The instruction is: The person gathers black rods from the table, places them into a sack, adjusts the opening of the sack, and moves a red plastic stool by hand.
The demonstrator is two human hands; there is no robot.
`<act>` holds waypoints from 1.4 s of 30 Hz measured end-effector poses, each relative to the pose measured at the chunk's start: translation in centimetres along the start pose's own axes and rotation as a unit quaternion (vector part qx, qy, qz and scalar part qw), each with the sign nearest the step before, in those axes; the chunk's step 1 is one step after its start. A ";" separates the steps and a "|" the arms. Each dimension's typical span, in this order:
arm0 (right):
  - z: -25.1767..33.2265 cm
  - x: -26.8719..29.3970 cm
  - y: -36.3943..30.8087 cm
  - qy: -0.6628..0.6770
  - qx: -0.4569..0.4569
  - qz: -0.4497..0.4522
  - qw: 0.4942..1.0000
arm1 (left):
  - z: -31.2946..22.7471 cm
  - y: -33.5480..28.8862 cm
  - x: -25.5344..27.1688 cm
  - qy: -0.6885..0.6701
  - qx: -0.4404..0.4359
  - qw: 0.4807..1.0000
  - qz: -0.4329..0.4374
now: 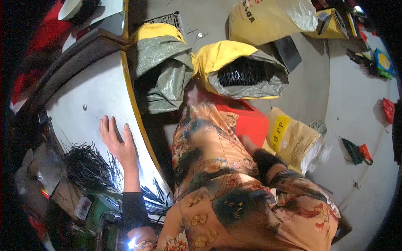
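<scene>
My left hand (pixel 119 142) is held over the white tabletop with its fingers stretched out and apart, and nothing in it. Just left of it lies a tangled heap of thin black strips (pixel 86 165). More black strips (pixel 155 196) lie fanned out by my left forearm. My right hand (pixel 248 145), below a black cuff, is beside the red plastic box (pixel 253 123). Its fingers are hidden behind the flowered cloth over my lap, so what it holds, if anything, does not show.
A green machine (pixel 98 217) stands at the lower left. Beyond my legs, a yellow and grey sack (pixel 209 58) gapes over black strips, next to a folded grey-green sack (pixel 163 62). A paper sack (pixel 293 140) and small scraps (pixel 356 150) lie on the floor at right.
</scene>
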State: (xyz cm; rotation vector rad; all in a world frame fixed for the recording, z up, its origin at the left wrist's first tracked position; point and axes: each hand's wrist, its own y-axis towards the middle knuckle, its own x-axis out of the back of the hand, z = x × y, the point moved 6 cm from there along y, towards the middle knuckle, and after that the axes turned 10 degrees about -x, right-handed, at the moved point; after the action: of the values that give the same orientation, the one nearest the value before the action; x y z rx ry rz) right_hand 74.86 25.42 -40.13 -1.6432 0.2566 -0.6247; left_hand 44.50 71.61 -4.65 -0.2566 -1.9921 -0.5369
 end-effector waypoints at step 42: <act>2.8 -1.1 -8.6 0.228 0.017 0.172 0.958 | 0.4 1.0 -0.5 -0.033 0.019 0.999 0.019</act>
State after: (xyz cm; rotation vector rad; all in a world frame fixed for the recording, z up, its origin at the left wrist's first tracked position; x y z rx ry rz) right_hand 73.86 29.93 -32.29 -1.3598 0.8456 -0.7273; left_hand 44.83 72.75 -4.96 -0.2924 -2.0544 -0.4714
